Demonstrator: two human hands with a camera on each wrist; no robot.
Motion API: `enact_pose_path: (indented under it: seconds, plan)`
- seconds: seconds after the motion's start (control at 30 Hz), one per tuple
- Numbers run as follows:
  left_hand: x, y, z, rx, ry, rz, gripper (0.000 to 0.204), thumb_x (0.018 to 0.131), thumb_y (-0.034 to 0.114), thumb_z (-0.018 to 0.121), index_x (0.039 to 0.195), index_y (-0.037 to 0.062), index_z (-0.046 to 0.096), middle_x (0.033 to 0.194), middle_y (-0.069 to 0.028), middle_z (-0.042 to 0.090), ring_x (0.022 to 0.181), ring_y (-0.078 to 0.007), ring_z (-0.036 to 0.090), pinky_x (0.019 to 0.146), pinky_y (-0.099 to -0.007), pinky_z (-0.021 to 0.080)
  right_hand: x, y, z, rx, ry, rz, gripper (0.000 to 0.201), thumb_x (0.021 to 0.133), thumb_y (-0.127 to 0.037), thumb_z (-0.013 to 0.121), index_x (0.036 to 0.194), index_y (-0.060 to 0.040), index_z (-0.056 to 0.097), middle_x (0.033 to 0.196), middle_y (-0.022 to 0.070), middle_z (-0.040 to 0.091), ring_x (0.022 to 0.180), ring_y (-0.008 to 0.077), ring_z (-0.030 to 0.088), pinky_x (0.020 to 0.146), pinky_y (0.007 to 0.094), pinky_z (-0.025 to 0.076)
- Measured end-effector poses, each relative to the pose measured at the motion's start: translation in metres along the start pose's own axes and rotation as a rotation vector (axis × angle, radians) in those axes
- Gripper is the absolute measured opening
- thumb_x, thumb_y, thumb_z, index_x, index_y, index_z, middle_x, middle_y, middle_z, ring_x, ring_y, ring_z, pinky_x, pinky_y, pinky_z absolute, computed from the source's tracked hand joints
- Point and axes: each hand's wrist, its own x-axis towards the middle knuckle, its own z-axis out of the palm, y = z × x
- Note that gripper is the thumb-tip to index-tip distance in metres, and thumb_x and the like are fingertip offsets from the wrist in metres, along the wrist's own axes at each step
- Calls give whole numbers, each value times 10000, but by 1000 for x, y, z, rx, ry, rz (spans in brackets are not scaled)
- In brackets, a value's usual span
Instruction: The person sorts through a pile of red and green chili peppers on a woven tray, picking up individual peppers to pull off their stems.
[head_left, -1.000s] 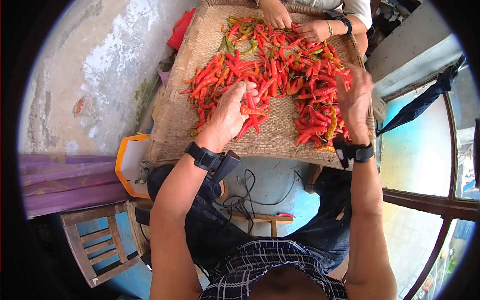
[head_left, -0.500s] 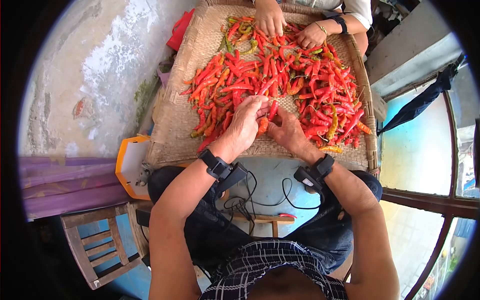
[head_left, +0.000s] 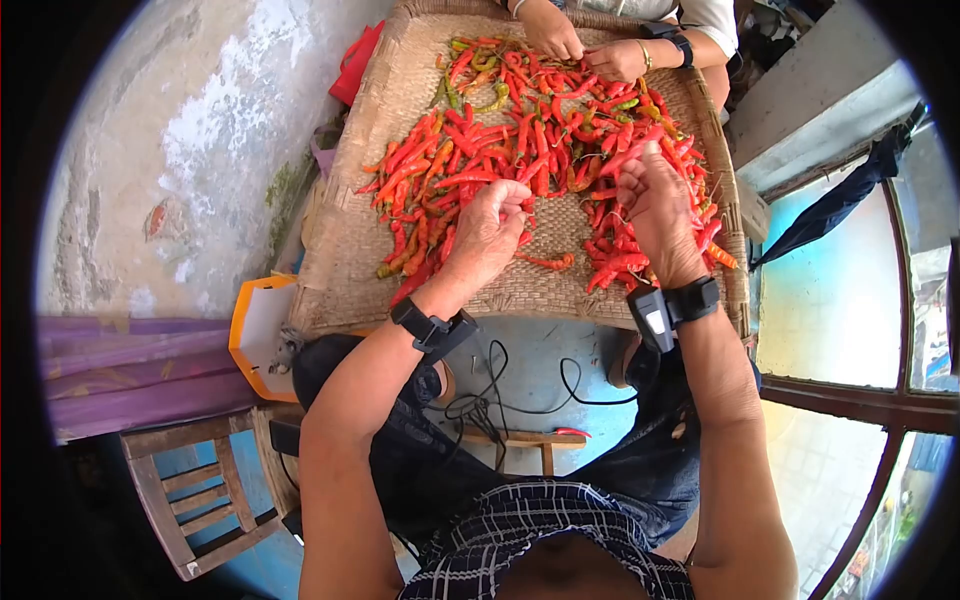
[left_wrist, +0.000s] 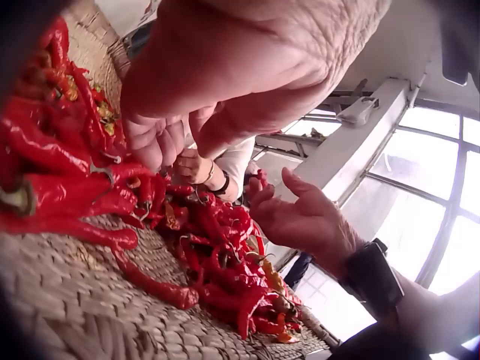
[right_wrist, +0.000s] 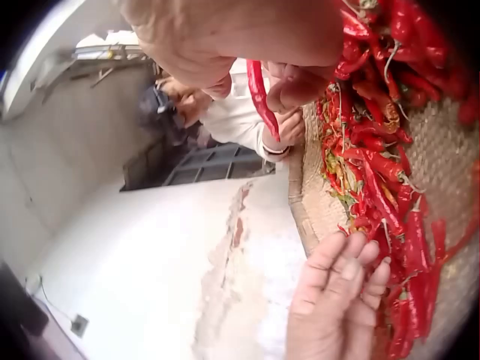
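A broad rectangular tray of tan woven straw with a raised rim carries a wide spread of long, wrinkled, glossy red chili peppers, thickest toward the middle and along the right edge. The right hand is raised over the peppers near the right edge, its thumb and fingers pinching one slender, shiny red chili pepper, whose narrow end hangs below the fingers in the right wrist view. The left hand is over the left part of the peppers, toward the near edge, its fingers relaxed and slightly bent. Between the hands, nearer the near edge, a single orange-red curved pepper lies on the bare weave. Yellow-green twisted peppers lie toward the far left corner. At the far edge, another person's two bare hands meet at the fingertips above the peppers; whether they pinch anything is too small to tell. A bright red bag is beside the left edge, near the far corner, and a white box with an orange rim stands just beyond the near left corner
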Motion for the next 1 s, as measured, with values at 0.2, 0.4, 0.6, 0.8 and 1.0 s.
enact_pose_path:
  seconds: [0.2,0.4,0.6,0.8,1.0]
  plan:
    - [-6,8,-19,650,-121,315,185,796,49,597,971,11,549,873,-128,580,853,-290,586,774,-374,485,-36,40,-4,-1325,-717,-576,270,764,-96,619,1007,21,608,861,159,631,804,298,632,674,396,524]
    - [-16,-9,-20,1026,-188,355,191,760,109,639,918,40,556,861,-117,573,886,-306,548,732,-407,477,-47,62,-1,-1802,-708,-672,104,728,-56,573,825,-29,599,868,127,568,857,273,612,658,376,538]
    - [-14,-20,-4,1189,-182,370,197,718,13,574,908,47,537,808,-90,573,858,-271,559,636,-382,501,-46,43,-5,-1565,-698,-602,94,717,-57,601,796,-18,566,787,146,568,760,323,596,636,400,498]
    - [-14,-19,2,1186,-220,332,252,707,-6,584,937,40,492,796,-121,573,838,-282,566,589,-395,498,-30,-18,-14,-855,-448,-93,127,855,-121,596,809,-3,591,663,25,588,618,81,540,559,250,453]
    - [-9,0,-9,974,-253,137,339,720,-5,577,1040,30,470,824,-169,603,767,-330,597,630,-442,481,-1,-45,-55,-1485,188,-801,312,831,-175,624,1083,2,573,879,190,634,742,296,637,638,362,506]
